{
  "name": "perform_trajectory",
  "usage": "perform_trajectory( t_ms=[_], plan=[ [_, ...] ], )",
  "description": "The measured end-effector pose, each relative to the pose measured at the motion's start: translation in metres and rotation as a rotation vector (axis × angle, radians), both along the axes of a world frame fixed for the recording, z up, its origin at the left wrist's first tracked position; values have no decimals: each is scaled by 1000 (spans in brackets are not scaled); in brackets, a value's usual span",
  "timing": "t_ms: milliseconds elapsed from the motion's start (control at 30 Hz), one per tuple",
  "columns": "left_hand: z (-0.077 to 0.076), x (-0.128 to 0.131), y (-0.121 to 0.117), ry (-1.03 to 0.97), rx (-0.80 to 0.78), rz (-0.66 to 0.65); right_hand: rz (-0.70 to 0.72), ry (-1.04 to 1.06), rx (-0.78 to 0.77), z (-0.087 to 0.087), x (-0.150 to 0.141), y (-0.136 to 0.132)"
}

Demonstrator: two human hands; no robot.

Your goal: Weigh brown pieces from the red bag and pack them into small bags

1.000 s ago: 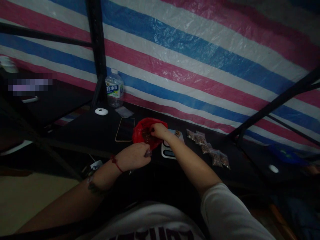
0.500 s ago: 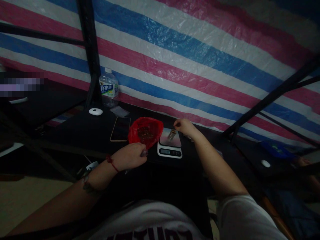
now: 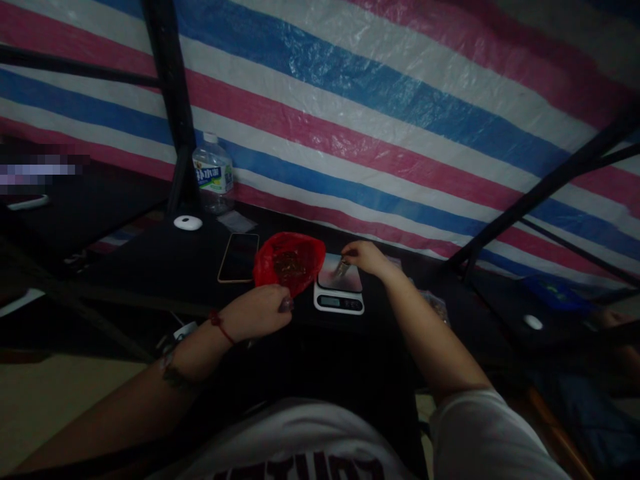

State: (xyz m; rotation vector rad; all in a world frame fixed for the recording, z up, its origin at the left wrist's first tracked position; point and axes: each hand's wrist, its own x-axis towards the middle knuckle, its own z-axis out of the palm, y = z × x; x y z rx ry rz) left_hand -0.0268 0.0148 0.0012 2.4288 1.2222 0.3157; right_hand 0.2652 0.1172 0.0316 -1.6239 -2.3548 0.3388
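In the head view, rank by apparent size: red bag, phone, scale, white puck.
1. red bag
2. scale and phone: they look alike, and the scale sits partly under the right hand, so unranked
3. white puck, smallest

I see bottle (image 3: 213, 175) at back of tabotop: label blue-green with white characters, too small and blurred for me to read.
Scale (image 3: 339, 301): front display strip visible, digits not legible from here.
Shirt (image 3: 300, 460) at bottom edge: dark block letters, only tops showing, cut off by frame; I cannot make out word.
Pixelated patch at left: nothing readable.
Phone (image 3: 239, 257): screen dark, no text.
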Motion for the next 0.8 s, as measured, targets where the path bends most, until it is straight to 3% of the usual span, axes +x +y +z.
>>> perform_trajectory(
  t_ms=[433, 800],
  plan=[
    [4, -1, -2, -9, -17, 8, -1, -2, 75, -8, 4, -1],
    [4, -1, -1, -2, -10, 12, -39, 151, 173, -13, 10, -4]
  ],
)
